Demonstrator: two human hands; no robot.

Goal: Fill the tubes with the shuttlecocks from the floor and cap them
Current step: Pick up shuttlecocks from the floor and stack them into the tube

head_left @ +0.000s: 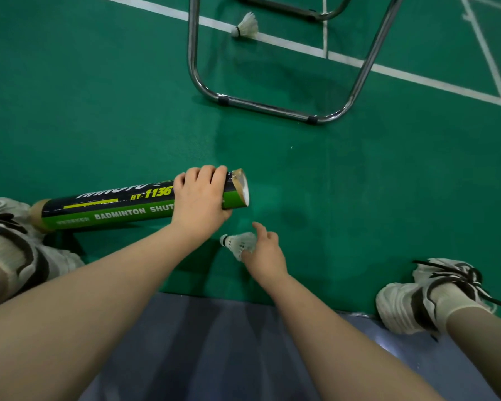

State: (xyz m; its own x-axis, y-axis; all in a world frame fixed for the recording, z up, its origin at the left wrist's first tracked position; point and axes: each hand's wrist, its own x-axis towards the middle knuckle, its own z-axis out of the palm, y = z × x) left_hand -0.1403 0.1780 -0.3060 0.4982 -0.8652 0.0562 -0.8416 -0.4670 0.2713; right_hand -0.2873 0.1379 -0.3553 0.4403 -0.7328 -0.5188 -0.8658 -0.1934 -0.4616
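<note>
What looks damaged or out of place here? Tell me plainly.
The tube held by the left hand has a ragged, torn-looking rim at its open end. A stray shuttlecock lies on the white line by the metal frame.

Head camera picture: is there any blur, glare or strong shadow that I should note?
In the head view the light is even and soft; the chrome frame shows bright glints; a faint shadow lies on the floor inside it; the tube has readable lettering, its top line slightly smeared.
</note>
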